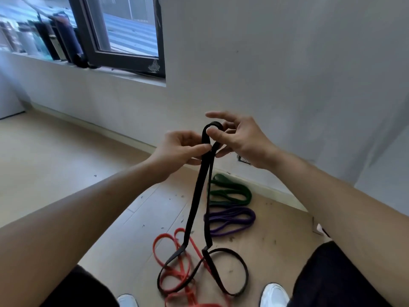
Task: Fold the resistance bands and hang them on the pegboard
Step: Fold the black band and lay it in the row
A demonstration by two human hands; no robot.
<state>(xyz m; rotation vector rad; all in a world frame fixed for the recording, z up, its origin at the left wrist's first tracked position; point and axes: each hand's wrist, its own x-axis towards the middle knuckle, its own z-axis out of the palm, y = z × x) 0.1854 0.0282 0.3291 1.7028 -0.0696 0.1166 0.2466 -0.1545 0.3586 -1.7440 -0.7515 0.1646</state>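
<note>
We look down on a person's bare forearms, which meet at chest height. The left hand (pixel 183 149) pinches both strands of a black band (pixel 199 196) between thumb and fingers, just under the band's top bend. The right hand (pixel 239 140) touches it from the other side and holds that top bend with thumb and curled fingers, forefinger pointing straight out.

The band hangs from the two hands with its long axis close to upright. Its slack lower end lies in open loops on the floor (pixel 66 151) between the white shoes (pixel 274 293). We judge that the next fold depends on this drop: the free end is straight below the hands and well apart from them. The left hand sits lower on the strands, so it is nearer the hanging length.

The black loops lie across a tangled red band (pixel 188 301) on the floor at the feet. Beyond these a purple band (pixel 230 218) lies folded flat. A green band (pixel 232 196) lies folded just past it, near the foot of the wall (pixel 287 63).

Far left, a dark-framed window (pixel 128 29) is set in that wall. We see no pegboard. We can read no brand, label or writing on the bands or anywhere else.
</note>
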